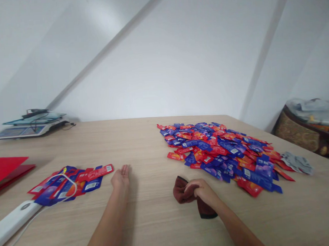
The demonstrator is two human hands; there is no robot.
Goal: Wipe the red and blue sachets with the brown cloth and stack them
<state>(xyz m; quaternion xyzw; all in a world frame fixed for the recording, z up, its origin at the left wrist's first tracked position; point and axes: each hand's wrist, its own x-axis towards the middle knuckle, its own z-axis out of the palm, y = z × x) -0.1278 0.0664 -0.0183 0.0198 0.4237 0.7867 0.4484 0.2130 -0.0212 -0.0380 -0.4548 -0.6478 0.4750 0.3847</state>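
Note:
My right hand (200,191) is closed on a bunched brown cloth (182,190) with dark edging, low over the table in front of me. One end of the cloth hangs below my fingers. My left hand (121,177) rests on its side at the tabletop, fingers extended and holding nothing. Just left of it lies a small spread of red and blue packets (84,180), close to my fingers but apart from them. A large heap of similar red and purple-blue packets (210,142) covers the table beyond my right hand.
At left, a white power strip (17,223) and its cable lie by the small packets, near a red folder (8,169). A scale (31,128) bearing flat items stands at the back left. Grey packets (297,163) edge the heap; a patterned chair (293,128) holds bags at right.

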